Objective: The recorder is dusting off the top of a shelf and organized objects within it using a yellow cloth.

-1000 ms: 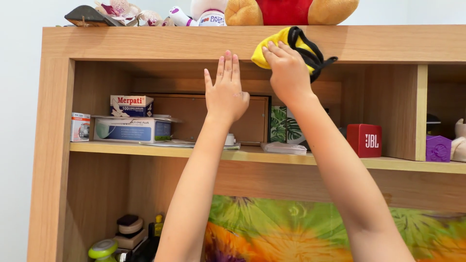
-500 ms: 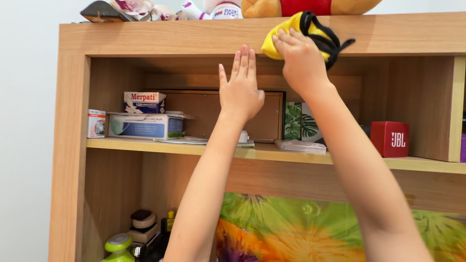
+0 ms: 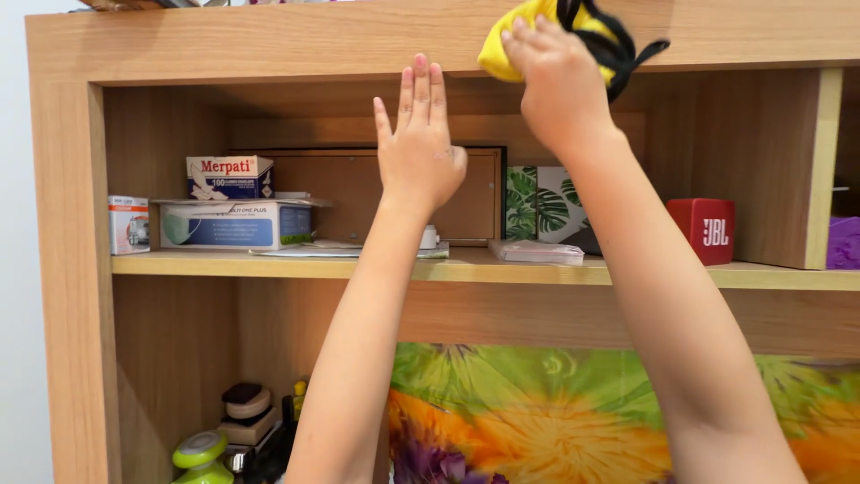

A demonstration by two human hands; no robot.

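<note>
Reaching up toward a wooden shelf unit [image 3: 269, 40], two bare arms rise from the bottom of the view. The right hand [image 3: 560, 85] presses one yellow cloth [image 3: 511, 49] with black straps against the front edge of the unit's top board, fingers curled over it and grasping it. The left hand [image 3: 418, 148] is released and holds nothing; its palm faces the shelf with four fingers straight and close together, fingertips just below the underside of the top board, beside the cloth but apart from it.

On the middle shelf board [image 3: 627, 272] sit several things. At far left stands one small white and orange box [image 3: 129, 224]. Next to it lies one long blue and white box [image 3: 235, 225] with one smaller white box [image 3: 229, 177] on top. Flat papers [image 3: 309, 248] lie in front of them. Behind the left wrist is one brown framed panel [image 3: 358, 193] leaning against the back wall. To its right stands one card with green leaf print [image 3: 542, 202], with one flat wrapped packet [image 3: 537, 252] lying before it. One red portable speaker [image 3: 703, 230] stands further right, and part of one purple object [image 3: 844, 242] shows at the edge.

Below, one tie-dye fabric [image 3: 537, 412] in green, yellow, orange and purple spreads across the lower compartment. At lower left is one lime-green round gadget [image 3: 201, 453] and one stack of small dark and tan round pieces [image 3: 244, 412].
</note>
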